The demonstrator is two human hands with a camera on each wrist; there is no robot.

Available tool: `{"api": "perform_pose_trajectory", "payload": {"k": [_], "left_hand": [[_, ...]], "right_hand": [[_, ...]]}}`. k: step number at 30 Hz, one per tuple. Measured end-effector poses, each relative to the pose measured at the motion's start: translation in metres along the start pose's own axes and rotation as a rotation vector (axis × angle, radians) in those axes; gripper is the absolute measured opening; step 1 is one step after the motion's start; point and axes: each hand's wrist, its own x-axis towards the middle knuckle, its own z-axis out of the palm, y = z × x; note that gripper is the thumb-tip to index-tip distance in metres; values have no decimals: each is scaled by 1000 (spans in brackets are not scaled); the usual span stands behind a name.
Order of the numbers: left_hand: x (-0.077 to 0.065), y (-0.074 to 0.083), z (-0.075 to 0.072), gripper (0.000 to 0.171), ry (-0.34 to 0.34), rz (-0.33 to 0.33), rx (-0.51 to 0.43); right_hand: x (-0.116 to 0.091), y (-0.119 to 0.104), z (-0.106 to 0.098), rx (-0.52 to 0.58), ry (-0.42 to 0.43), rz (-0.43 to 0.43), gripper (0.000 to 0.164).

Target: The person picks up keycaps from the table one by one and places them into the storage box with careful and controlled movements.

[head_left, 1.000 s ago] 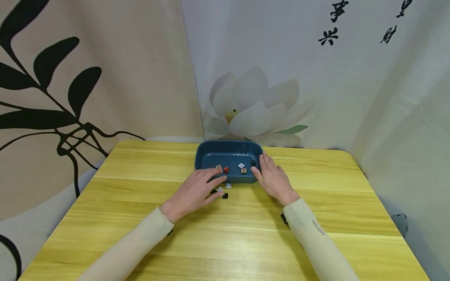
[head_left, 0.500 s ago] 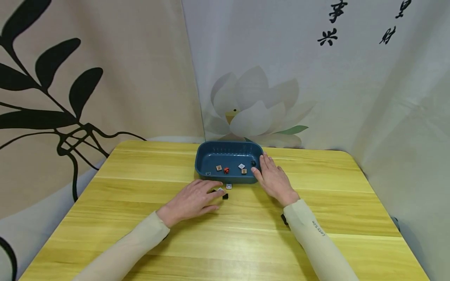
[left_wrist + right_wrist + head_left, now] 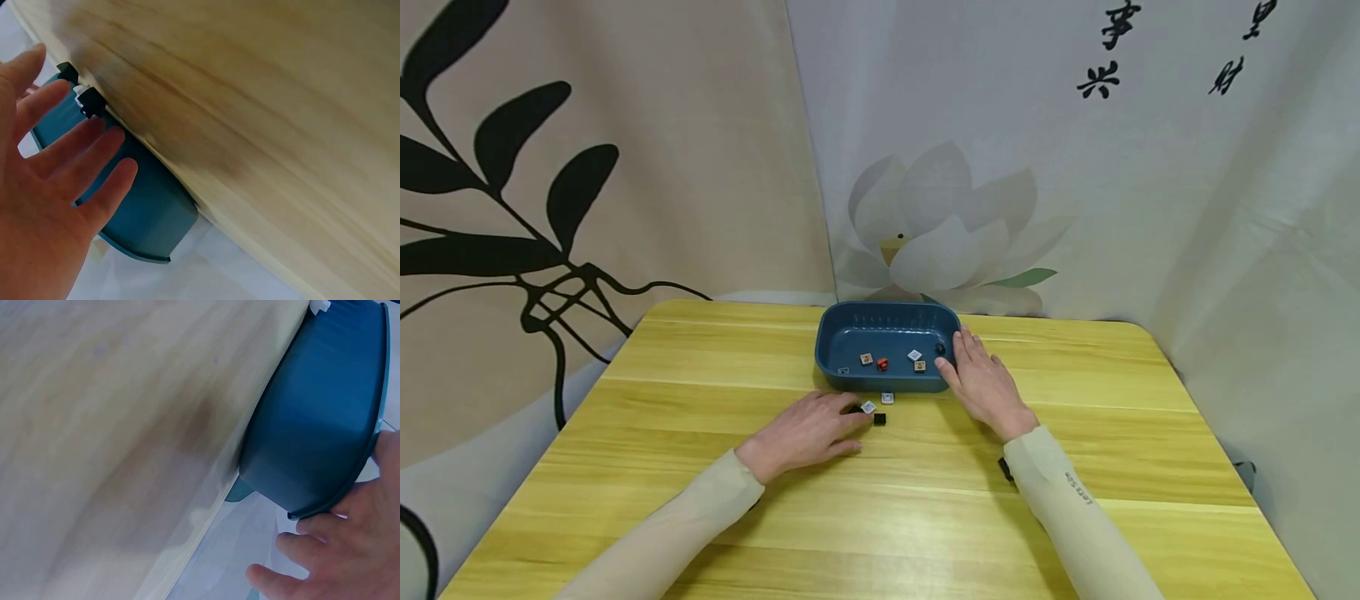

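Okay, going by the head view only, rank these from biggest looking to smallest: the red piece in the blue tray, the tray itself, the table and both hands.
1. Table
2. Blue tray
3. Left hand and right hand: too alike to rank
4. Red piece

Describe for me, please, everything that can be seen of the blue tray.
The blue tray is a deep, open-topped rectangle in dark blue with rounded corners and a slim rim; its shiny surface looks like plastic. It stands upright near the far edge of the wooden table, one long side facing the head camera, with several small white, brown, red and dark pieces inside. The right hand holds its right end, thumb at the rim.
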Motion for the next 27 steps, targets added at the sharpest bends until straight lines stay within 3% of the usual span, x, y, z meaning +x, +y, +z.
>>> {"api": "perform_pose_trajectory", "payload": {"k": [9, 16, 27], "left_hand": [[2, -1, 4, 10, 52, 28, 44], [2, -1, 2, 21, 34, 34, 69], [1, -2, -1, 27, 38, 19, -13]], "right_hand": [[1, 1, 1, 1, -3, 5, 77], [1, 1, 1, -2, -3, 4, 77], [1, 1, 1, 6, -3, 2, 77]]}}
